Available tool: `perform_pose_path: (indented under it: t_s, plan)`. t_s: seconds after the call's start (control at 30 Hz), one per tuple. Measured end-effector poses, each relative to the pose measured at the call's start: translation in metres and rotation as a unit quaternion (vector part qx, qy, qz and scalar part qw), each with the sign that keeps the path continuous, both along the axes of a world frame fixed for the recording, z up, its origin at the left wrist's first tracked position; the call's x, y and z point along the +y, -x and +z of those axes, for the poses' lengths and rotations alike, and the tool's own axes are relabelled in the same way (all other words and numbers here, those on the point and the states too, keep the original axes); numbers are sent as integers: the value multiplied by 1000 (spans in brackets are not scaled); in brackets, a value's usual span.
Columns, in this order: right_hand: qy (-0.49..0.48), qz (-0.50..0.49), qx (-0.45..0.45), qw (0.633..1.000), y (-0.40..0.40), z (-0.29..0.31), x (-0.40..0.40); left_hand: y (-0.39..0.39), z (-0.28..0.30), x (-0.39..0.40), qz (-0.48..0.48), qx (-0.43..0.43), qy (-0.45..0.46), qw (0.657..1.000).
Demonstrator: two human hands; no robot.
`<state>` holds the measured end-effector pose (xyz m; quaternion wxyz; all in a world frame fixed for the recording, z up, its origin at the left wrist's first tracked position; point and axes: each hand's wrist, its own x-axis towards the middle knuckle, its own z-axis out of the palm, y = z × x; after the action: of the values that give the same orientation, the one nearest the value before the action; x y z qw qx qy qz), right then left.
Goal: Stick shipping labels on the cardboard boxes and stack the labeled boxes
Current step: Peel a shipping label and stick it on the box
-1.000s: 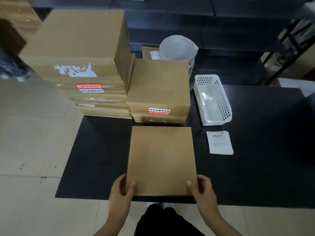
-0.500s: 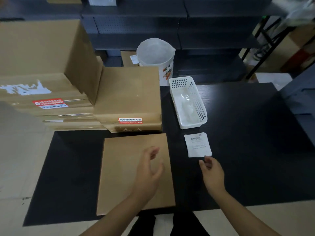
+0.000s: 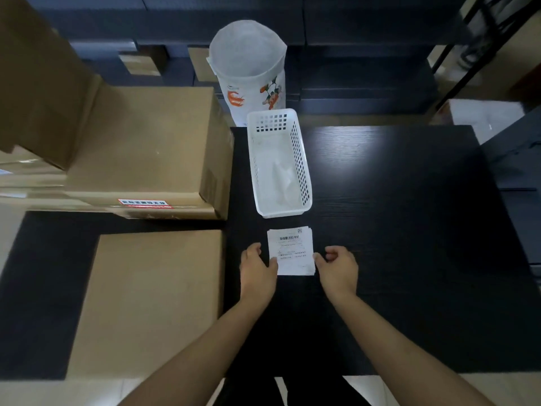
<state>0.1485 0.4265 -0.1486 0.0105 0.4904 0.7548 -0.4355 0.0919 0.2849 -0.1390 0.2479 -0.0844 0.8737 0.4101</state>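
On the black desk [image 3: 395, 230], near its front edge, a small stack of white shipping labels [image 3: 291, 251] is laid flat, with a barcode printed near the top of the uppermost sheet. The stack is flanked by both hands. The left hand [image 3: 257, 273] is set against the left edge of the labels, its thumb touching the lower left corner, the other fingers curled loosely; nothing is clamped in its grip. The right hand [image 3: 339, 269] is placed at the right edge, its thumb tip touching the lower right side of the stack, the fingers bent inward; its grip is likewise loose, and no sheet is seen lifted from the pile. Whether a single label is being pinched cannot be told.

To the left of the hands, a flat cardboard box [image 3: 149, 300] is laid on the desk, its plain brown top bare of any label. Behind it, a second cardboard box [image 3: 146, 148] is seen, with a red and white sticker [image 3: 144, 203] fixed along its front edge. Further left, a taller pile of boxes [image 3: 35, 83] is stacked, partly cut off by the frame.

Just behind the labels, a white perforated plastic basket [image 3: 301, 159] is set lengthwise on the desk, with some crumpled clear or white material lying inside. Beyond the basket, past the far edge of the desk, a white cylindrical bin [image 3: 248, 71] with printed cartoon figures is seen standing upright. Dark shelving [image 3: 351, 54] is visible in the background.
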Motion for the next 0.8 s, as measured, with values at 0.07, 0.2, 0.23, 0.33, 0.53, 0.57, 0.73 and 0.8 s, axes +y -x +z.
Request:
perform_pose_path:
  t_s: [0.07, 0.2, 0.23, 0.33, 0.53, 0.57, 0.73, 0.8]
  plan:
    - [15, 4, -22, 1000, 2, -5, 0, 1, -5, 5, 2, -6, 13, 1000]
    - [33, 12, -57, 998, 4, -12, -3, 4, -10, 13, -10, -16, 35, 999]
    - [37, 8, -60, 997, 3, -13, -3, 5, -11, 14, -11, -20, 39, 999]
    - [37, 11, -70, 997, 2, -12, -1, 10, -11, 16, 0, -34, 62, 997]
    - [41, 12, -70, 997, -2, -6, 2, 15, -7, 14, 2, -36, 65, 997]
    - [37, 14, -71, 997, -3, -4, 1, 16, -5, 13, 6, -38, 65, 997]
    - [15, 14, -71, 997, -5, 3, -5, 16, -3, 5, 1, -35, 80, 996]
    - [-2, 15, -74, 997, -5, 5, -7, 15, -3, 3, -16, -17, 95, 995]
